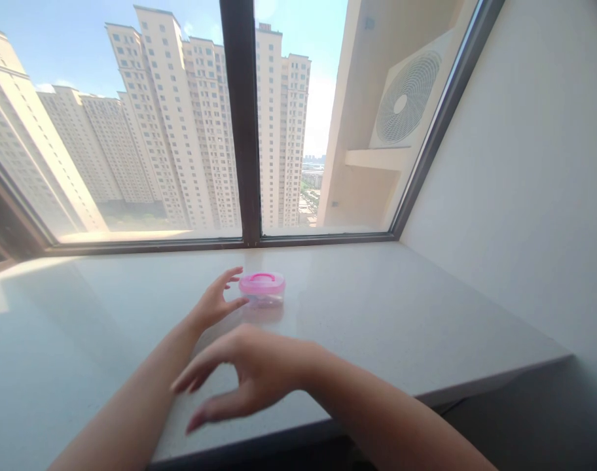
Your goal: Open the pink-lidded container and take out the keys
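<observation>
My left hand [215,302] is spread open and empty, its fingertips just beside the small pink-lidded box [262,290], which sits on the counter [401,314] in front of the window's middle post [239,131]. I judge the clean way is to close thumb and fingers around the clear lower wall rather than the lid, and keep it level. My right hand [244,383] hovers nearer me, loosely open, holding nothing, and is blurred. I can't tell whether the left fingertips touch the box, what is inside it, or whether the lid is latched.

Pink plastic box [262,288], glossy stone sill [377,307].
</observation>
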A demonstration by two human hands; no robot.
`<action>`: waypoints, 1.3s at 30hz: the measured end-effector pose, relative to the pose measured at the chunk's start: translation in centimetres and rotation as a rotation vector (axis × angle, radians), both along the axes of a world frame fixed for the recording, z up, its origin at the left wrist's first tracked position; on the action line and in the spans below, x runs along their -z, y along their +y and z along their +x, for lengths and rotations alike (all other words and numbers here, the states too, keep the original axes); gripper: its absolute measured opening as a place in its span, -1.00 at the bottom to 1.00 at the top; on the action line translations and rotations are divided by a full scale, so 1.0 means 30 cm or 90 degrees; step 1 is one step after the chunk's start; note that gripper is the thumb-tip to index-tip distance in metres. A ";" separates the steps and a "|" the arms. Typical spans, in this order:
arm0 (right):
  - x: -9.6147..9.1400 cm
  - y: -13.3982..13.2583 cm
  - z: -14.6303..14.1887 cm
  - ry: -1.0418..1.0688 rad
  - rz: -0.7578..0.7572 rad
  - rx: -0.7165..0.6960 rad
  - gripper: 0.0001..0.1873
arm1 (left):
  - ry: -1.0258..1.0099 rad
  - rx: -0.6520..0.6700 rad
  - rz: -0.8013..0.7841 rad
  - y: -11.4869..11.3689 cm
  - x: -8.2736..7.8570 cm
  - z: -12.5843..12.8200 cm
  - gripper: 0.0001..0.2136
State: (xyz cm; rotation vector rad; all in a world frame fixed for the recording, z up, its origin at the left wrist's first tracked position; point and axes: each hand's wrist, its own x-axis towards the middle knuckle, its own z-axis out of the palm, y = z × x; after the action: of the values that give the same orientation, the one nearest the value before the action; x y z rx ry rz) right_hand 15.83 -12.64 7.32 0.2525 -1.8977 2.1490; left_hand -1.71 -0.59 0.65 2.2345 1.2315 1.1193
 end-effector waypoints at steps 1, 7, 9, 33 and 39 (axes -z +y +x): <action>0.000 0.069 0.022 -0.030 0.131 0.171 -0.56 | -0.020 0.016 -0.012 0.005 0.009 0.002 -0.35; 0.122 0.368 0.161 -0.153 0.865 0.644 -0.35 | -0.116 0.064 -0.073 0.022 0.055 0.038 -0.06; 0.177 0.411 0.185 -0.143 0.932 0.672 -0.42 | -0.129 0.087 -0.087 0.025 0.061 0.051 -0.08; 0.269 0.403 0.199 0.079 1.141 0.781 -0.74 | -0.227 0.110 -0.119 -0.016 0.037 0.089 -0.61; 0.238 0.386 0.184 0.032 1.007 0.818 -0.54 | -0.273 0.084 -0.130 -0.018 0.027 0.086 -0.64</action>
State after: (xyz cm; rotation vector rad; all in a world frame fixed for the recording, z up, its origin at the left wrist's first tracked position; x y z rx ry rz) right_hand 21.35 -1.05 0.19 -0.5078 -2.1917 -0.2917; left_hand 0.87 -1.13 -0.17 1.7764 0.9569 1.2725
